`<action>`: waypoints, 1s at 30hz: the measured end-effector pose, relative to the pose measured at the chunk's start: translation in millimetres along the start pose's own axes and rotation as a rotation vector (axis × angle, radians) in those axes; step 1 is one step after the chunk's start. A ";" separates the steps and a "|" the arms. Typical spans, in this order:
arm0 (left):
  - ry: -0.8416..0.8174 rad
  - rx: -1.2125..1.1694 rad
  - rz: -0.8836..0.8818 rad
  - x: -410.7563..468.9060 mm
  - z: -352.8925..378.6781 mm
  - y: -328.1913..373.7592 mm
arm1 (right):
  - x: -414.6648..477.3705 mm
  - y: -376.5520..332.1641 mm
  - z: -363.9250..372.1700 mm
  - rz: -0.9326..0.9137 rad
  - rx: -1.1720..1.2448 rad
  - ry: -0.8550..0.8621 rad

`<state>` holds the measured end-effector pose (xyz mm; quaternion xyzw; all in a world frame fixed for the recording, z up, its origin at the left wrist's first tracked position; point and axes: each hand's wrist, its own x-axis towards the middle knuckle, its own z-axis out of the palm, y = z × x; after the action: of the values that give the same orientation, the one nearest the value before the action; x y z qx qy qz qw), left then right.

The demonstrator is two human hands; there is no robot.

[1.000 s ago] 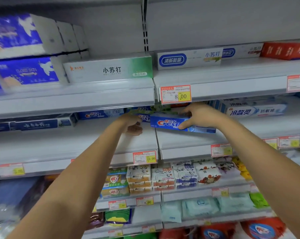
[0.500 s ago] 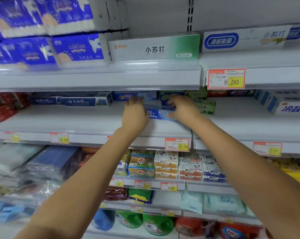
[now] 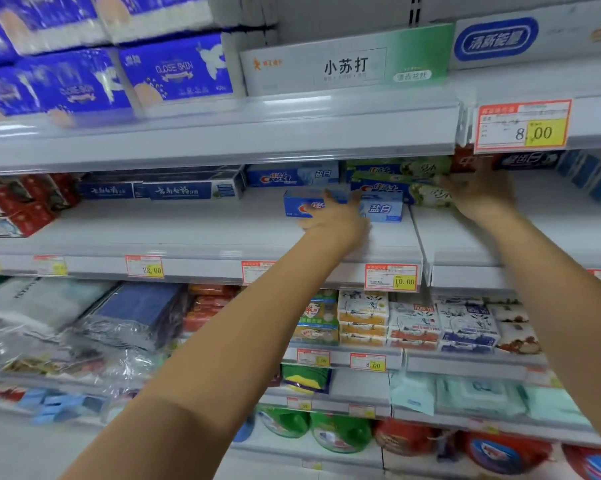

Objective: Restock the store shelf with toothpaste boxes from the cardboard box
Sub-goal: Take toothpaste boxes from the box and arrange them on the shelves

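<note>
A blue toothpaste box (image 3: 382, 209) is lying flat on the middle shelf (image 3: 188, 232), just above the yellow 10.00 price tag (image 3: 391, 277). A second ago the right hand (image 3: 479, 197) was carrying it. Now that hand is touching the green toothpaste boxes (image 3: 396, 168) above and right of the tag, so this box seems placed. The left hand (image 3: 333, 216) is resting on the blue box, its fingers (image 3: 326, 195) lying over the top edge, gripping or only pressing, unclear. The right fingers are too blurred to judge.

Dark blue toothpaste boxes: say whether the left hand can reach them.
Probably yes: the dark blue boxes lie left of the left hand, only bare shelf between, though it holds a light blue box.
</note>
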<state>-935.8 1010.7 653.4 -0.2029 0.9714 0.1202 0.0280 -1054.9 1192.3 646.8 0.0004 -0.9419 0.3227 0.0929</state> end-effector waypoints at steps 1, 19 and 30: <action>-0.008 -0.032 -0.036 3.8 0.9 2.8 | 3.5 7.0 2.1 -0.035 0.001 -0.105; -0.025 0.226 -0.051 32.2 -11.4 -16.8 | 48.8 41.1 3.4 -0.133 -0.138 -0.001; -0.034 0.167 0.142 36.5 8.6 15.5 | 56.3 18.1 25.0 -0.068 -0.130 0.039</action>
<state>-975.4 1012.4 644.8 -0.1283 0.9894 0.0440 0.0524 -1115.7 1194.7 626.2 0.0201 -0.9584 0.2574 0.1220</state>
